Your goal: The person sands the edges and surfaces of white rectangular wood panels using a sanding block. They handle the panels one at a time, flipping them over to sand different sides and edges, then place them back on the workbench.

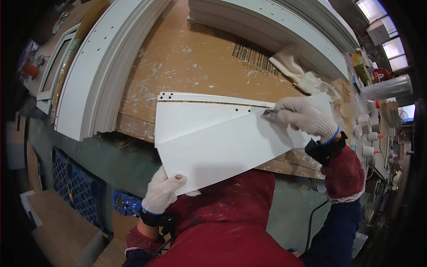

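Note:
A white flat panel (pixel 222 151) lies at a slant in front of me, its near left corner reaching past the table edge. My left hand (pixel 161 190), in a white knit glove, pinches that corner with the thumb on top. My right hand (pixel 308 116), gloved too, is closed on a small dark tool (pixel 268 114) at the panel's far edge; most of the tool is hidden by the fingers, so I cannot tell its kind. Beneath the slanted panel rest other white panels (pixel 191 115) with small dark holes along their far edges.
Long white boards are stacked at the left (pixel 95 66) and along the far side (pixel 267 22) of the cardboard-covered table (pixel 187 62). A crumpled cream cloth (pixel 307 80) lies beyond my right hand. Bottles (pixel 372 136) stand at the right. Blue plastic crates (pixel 78 184) are below left.

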Tool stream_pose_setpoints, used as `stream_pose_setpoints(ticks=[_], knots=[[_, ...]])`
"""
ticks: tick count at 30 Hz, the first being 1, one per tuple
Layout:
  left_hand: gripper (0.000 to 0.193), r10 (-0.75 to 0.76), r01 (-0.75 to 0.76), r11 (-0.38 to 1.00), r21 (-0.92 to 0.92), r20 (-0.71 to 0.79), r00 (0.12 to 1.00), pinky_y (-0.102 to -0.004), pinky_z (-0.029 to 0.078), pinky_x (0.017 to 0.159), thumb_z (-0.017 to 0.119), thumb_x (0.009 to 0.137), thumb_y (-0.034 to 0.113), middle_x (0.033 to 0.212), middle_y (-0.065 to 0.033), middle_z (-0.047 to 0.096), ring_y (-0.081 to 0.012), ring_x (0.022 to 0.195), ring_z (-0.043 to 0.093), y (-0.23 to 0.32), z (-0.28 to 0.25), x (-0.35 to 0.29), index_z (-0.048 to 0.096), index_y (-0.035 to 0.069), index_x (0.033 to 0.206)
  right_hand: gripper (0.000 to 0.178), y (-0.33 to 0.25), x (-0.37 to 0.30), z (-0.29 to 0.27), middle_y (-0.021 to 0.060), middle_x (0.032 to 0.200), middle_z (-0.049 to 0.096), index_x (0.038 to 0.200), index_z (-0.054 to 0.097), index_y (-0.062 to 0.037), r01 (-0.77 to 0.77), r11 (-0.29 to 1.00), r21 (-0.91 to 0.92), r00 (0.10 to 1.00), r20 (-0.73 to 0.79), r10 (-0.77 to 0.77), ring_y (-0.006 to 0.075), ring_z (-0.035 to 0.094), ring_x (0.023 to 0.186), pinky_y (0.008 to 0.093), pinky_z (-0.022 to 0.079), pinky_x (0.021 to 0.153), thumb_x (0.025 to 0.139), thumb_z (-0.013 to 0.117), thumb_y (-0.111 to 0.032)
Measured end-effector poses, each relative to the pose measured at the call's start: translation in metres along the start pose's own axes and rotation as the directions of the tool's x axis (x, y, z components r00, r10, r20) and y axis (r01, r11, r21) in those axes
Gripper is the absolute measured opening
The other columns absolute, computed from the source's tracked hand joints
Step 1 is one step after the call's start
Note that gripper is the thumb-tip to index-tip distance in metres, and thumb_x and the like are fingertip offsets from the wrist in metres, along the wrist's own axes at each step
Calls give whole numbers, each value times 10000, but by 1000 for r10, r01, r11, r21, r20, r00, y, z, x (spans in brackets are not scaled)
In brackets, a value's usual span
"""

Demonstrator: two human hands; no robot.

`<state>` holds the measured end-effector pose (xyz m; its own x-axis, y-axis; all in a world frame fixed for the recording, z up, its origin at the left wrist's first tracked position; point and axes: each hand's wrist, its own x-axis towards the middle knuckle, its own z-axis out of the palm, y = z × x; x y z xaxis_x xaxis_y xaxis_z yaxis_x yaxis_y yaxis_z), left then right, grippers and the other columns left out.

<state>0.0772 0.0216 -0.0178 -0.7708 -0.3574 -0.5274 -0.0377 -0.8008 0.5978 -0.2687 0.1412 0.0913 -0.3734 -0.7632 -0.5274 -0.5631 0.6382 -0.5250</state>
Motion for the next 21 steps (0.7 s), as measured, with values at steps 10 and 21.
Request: stream_pose_setpoints(ticks=[10, 21], knots=[[414, 204, -283, 879, 384, 234, 951, -548, 421, 957, 533, 936, 197, 1176, -201, 571, -356, 1099, 564, -21, -8, 23, 458, 6, 1296, 134, 87, -50, 63, 150, 847, 616, 959, 625, -28, -150, 978, -143, 657, -753, -10, 325, 598, 801, 375, 484, 728, 877, 600, -132], [369, 419, -387, -51, 920, 372, 828, -497, 54, 1160, 565, 904, 353, 1105, -116, 652, -274, 1033, 600, -25, 4, 20, 631, 90, 1155, 86, -29, -26, 190, 75, 726, 515, 908, 547, -78, 236, 778, -582, 663, -489, -567, 257, 560, 589, 355, 468, 528, 825, 550, -58]])
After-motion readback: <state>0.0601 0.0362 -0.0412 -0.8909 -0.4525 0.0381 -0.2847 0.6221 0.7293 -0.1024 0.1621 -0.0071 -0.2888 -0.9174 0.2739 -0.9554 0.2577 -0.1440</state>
